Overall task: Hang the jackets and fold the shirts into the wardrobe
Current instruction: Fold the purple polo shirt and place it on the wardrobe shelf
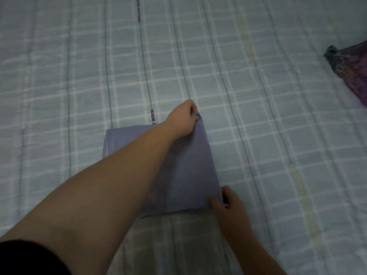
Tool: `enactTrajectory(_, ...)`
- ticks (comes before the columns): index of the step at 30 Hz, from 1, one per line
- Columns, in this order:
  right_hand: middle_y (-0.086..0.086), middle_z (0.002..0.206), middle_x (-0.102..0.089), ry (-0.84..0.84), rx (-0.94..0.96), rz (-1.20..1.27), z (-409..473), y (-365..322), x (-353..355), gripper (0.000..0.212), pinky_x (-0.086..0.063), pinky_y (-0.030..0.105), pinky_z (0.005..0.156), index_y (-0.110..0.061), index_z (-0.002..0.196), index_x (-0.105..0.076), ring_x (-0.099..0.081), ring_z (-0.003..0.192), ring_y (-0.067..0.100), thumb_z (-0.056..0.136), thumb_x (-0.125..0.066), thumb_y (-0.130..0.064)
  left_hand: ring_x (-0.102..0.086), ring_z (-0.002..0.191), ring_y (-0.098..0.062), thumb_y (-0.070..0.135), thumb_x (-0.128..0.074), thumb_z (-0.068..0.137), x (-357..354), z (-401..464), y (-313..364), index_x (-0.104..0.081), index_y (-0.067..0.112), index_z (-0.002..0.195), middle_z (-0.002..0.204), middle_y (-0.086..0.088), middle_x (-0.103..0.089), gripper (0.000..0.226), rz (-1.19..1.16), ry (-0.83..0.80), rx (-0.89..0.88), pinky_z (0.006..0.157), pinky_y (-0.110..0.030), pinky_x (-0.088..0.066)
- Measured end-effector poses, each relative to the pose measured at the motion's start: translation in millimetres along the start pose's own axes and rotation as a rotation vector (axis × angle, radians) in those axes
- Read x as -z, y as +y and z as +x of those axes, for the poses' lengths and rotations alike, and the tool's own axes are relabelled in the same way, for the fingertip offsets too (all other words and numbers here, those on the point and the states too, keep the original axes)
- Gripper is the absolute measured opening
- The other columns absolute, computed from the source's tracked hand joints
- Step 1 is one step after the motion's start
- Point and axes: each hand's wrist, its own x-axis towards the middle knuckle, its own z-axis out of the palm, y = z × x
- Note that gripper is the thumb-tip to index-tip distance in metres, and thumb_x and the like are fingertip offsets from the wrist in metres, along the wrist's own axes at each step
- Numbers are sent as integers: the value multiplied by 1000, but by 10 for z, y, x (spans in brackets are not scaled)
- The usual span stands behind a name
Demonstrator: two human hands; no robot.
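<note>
A grey-blue shirt (pixel 184 171), folded into a narrow rectangle, lies flat on the checked bedcover (pixel 258 116) in the middle of the view. My left hand (pixel 183 119) reaches across it and pinches its far right corner. My right hand (pixel 231 205) grips the near right corner at the shirt's front edge. My left forearm hides much of the shirt's left half.
A crumpled purple patterned garment (pixel 351 70) lies at the right edge of the bed. A thin strap with red lettering (pixel 153 116) runs away from the shirt toward the far side. The bedcover spreads wide on all sides.
</note>
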Motion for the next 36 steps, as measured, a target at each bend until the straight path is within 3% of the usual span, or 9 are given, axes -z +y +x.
enactTrajectory(5, -3, 60, -46, -46, 358, 45, -365, -418, -158, 16, -36, 20, 53, -24, 76, -49, -38, 54, 0, 79, -60, -35, -52, 58, -18, -13, -45, 83, 803, -245, -172, -56, 11, 94, 70, -7, -54, 29, -651, -116, 128, 54, -26, -45)
enactTrajectory(9, -11, 64, -41, -151, 529, -47, -569, -730, -638, 19, -35, 17, 57, -37, 76, -42, -38, 57, 0, 81, -60, -39, -50, 64, -18, 6, -53, 69, 1387, -394, -588, -63, 10, 84, 71, -4, -52, 18, -915, -190, 243, 57, -26, -42)
enactTrajectory(11, -15, 66, -37, -190, 586, -128, -615, -810, -980, 24, -32, 18, 58, -40, 79, -37, -37, 59, 2, 83, -61, -38, -48, 68, -16, 15, -67, 79, 1536, -464, -877, -63, 14, 82, 74, -2, -53, 5, -818, -163, 241, 60, -25, -40)
enactTrajectory(16, -8, 71, -46, -174, 759, -473, -626, -804, -1829, 26, -34, 30, 58, -31, 79, -31, -49, 68, 18, 84, -55, -40, -51, 60, 0, -1, -68, 81, 1638, -671, -1556, -62, 20, 86, 88, 3, -62, 22, -179, -19, 124, 60, -17, -41)
enactTrajectory(21, -5, 76, -57, -191, 698, -828, -624, -708, -2214, 22, -46, 35, 55, -26, 82, -54, -56, 71, 21, 72, -69, -38, -47, 63, -3, -5, -60, 78, 1444, -763, -1911, -67, 10, 82, 77, 9, -50, 17, 21, 145, 65, 59, -8, -33)
enactTrajectory(24, -5, 77, -56, -206, 713, -791, -668, -784, -2171, 11, -47, 35, 56, -26, 81, -55, -56, 74, 21, 76, -60, -35, -53, 83, -15, -4, -56, 80, 1348, -785, -2012, -68, 13, 83, 93, 0, -52, 20, 51, 217, 47, 75, -8, -35)
enactTrajectory(28, 1, 91, -61, -106, 846, -612, -484, -923, -1843, 15, -45, 38, 72, -21, 87, -62, -55, 86, 26, 78, -51, -23, -48, 124, -32, 7, -40, 78, 1296, -957, -1818, -67, 10, 106, 128, -15, -57, 39, 163, 424, -168, 110, -34, -33)
enactTrajectory(31, 13, 130, -57, 0, 867, -692, -177, -772, -1720, 41, -39, 44, 100, -8, 121, -62, -51, 120, 32, 83, -51, -22, -35, 140, -37, 20, -38, 88, 1077, -1085, -1680, -56, 10, 133, 148, -17, -45, 49, 393, 262, -390, 116, -46, -26)
enactTrajectory(36, 15, 159, -29, -92, 818, -915, -10, -405, -1836, 67, -24, 56, 116, -2, 151, -31, -21, 149, 32, 95, -45, -35, -21, 149, -31, 46, -30, 102, 534, -1286, -1923, -27, 24, 155, 161, -11, -24, 58, 623, 126, -288, 118, -52, -18)
